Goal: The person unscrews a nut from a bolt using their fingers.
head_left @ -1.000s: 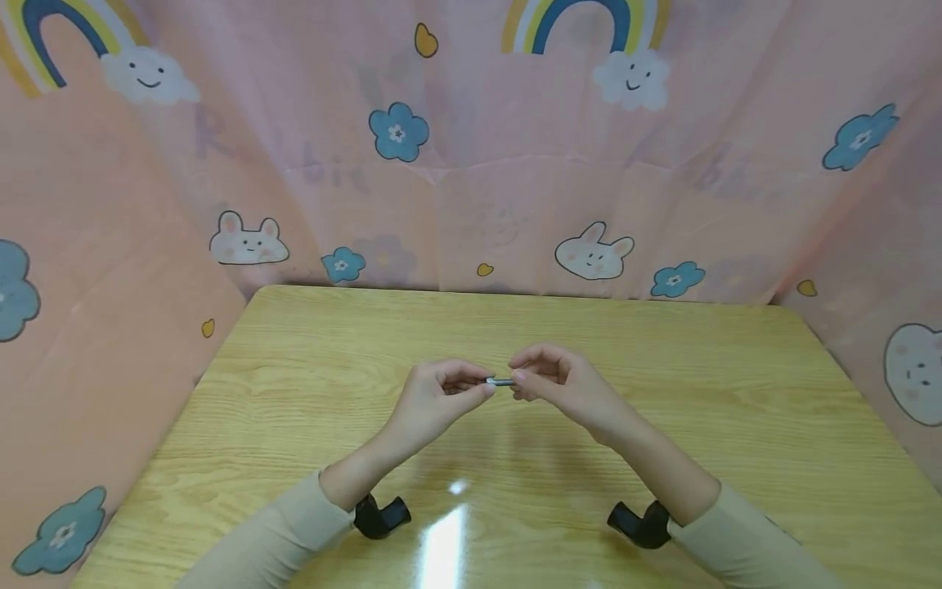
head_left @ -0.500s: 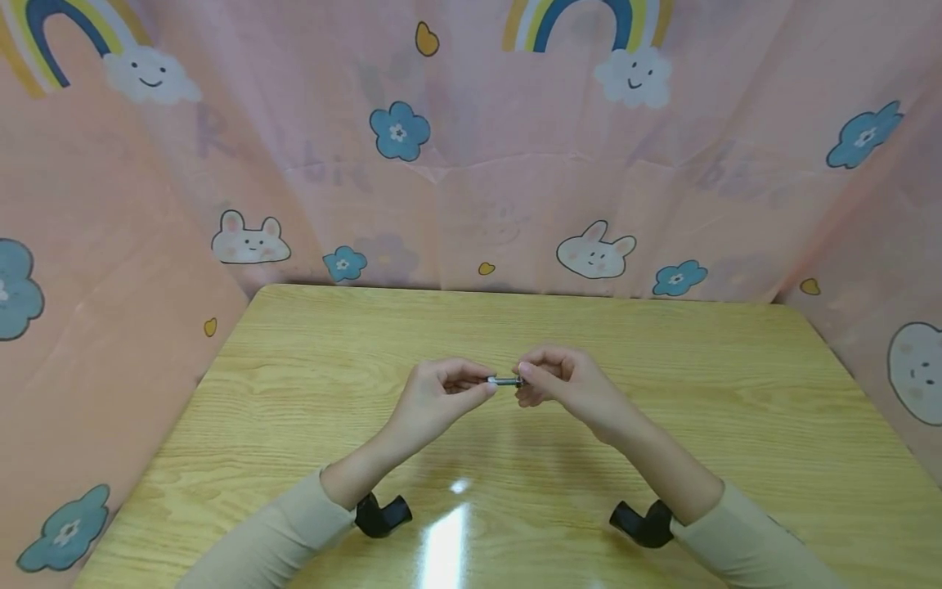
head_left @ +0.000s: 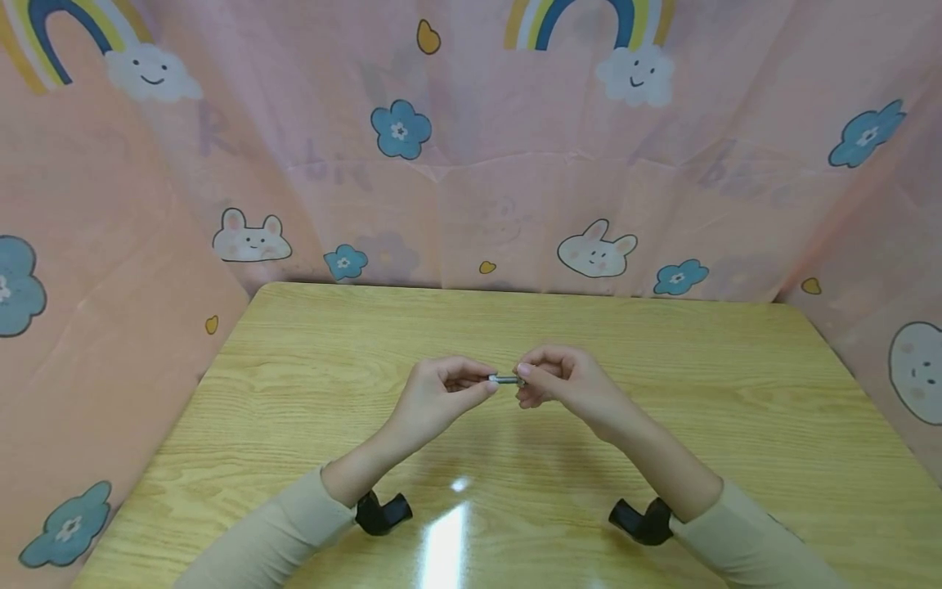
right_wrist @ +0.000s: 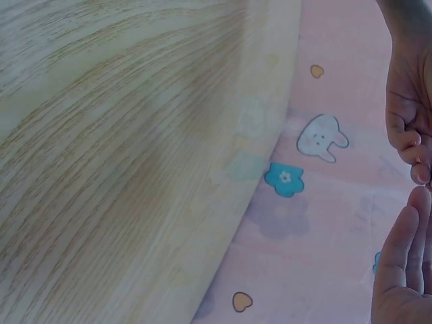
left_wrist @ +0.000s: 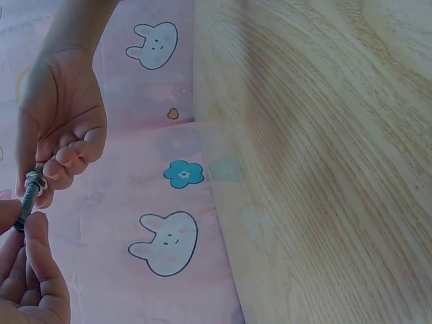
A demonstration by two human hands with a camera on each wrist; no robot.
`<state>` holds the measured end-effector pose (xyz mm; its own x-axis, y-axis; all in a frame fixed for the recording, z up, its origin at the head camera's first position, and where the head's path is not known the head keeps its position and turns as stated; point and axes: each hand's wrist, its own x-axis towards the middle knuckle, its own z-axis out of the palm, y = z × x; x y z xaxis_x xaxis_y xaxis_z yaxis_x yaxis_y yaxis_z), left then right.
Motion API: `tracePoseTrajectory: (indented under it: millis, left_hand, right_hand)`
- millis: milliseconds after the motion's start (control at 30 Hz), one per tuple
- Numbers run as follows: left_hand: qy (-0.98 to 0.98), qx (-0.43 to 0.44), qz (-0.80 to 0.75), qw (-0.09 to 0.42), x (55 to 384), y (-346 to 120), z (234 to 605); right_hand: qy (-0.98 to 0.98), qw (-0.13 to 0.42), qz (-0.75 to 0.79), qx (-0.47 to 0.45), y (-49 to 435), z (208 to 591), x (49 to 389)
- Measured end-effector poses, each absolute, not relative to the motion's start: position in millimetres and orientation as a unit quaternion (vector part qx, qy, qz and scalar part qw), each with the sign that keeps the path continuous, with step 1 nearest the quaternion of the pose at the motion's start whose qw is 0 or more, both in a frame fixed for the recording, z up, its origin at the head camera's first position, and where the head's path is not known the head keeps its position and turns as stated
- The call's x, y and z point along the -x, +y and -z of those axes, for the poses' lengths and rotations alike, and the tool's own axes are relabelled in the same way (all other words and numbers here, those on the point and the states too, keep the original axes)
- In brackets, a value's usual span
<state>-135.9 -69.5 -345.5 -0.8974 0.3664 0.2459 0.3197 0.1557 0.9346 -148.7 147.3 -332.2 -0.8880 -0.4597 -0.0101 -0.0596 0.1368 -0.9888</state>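
Note:
Above the middle of the table, a small silver bolt [head_left: 506, 379] lies about level between both hands in the head view. My left hand [head_left: 440, 394] pinches its left end between thumb and fingertips. At the other end, my right hand [head_left: 565, 383] pinches a metal nut [left_wrist: 36, 181] with thumb and index finger, the remaining fingers curled below. The left wrist view shows the nut around the threaded shank, close to the bolt's end. In the right wrist view both hands appear at the right edge, and the bolt is hidden.
A wood-grain table [head_left: 353, 327] spreads under both hands, with a bright light reflection near its front. Behind and at the sides hangs a pink curtain [head_left: 471, 188] printed with rabbits, flowers and rainbows. Black wrist cameras [head_left: 383, 515] sit at both sleeve cuffs.
My right fingers have shifted slightly right and changed their hold, so more of the bolt and the nut show. The left hand keeps its pinch and has barely moved.

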Motion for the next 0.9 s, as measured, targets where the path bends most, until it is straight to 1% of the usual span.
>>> tracePoseTrajectory:
  millis: [300,433,567,667,900]
  left_hand:
    - [0.760,-0.216,-0.612,0.023,136.0,-68.6,342.6]
    - [0.763,-0.216,-0.608,0.024,128.3,-67.9,328.4]
    - [0.761,-0.219,-0.611,0.021,129.2,-69.3,331.5]
    - [0.761,-0.215,-0.612,0.020,135.6,-69.9,342.7]
    - [0.765,-0.214,-0.607,0.024,127.7,-68.8,330.1]
  right_hand:
    - [0.738,0.155,0.636,0.165,148.5,330.0,147.9]
    - [0.736,0.161,0.637,0.164,147.2,328.8,147.9]
    - [0.733,0.158,0.639,0.172,148.9,329.1,146.7]
    - [0.737,0.150,0.635,0.177,149.6,328.7,146.8]
    - [0.741,0.155,0.633,0.160,148.5,331.2,147.5]
